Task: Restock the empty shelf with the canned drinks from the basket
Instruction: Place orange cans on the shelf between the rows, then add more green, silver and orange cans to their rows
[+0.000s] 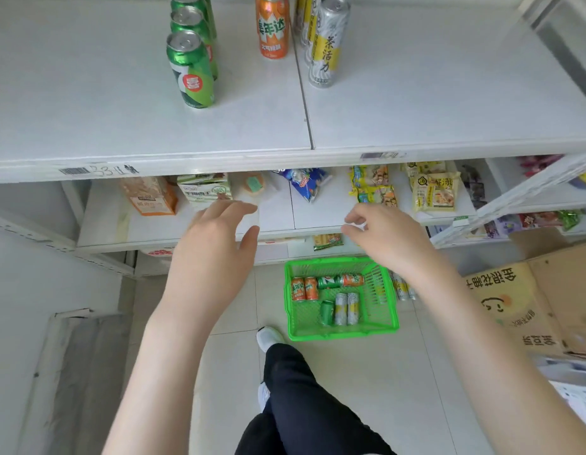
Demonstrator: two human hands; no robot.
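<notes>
We record a white, smooth shelf [88,93] at the top. At its left, three green cans [191,73] stand upright, one behind another, long axes vertical. Below the shelf edge hovers the left hand [213,244], fingers straight and close together, holding nothing. Next on the shelf stand one orange can [272,27] and a row of slim silver cans [326,44], all upright. On the tiled floor sits a green plastic lattice basket [342,334]. It holds seven lying cans [341,308]: five point towards the shelf, two lie crosswise. The right hand [386,238] hangs above it, fingers loosely curled, thumb near forefinger, empty. A cardboard box [531,307] stands rightmost.
</notes>
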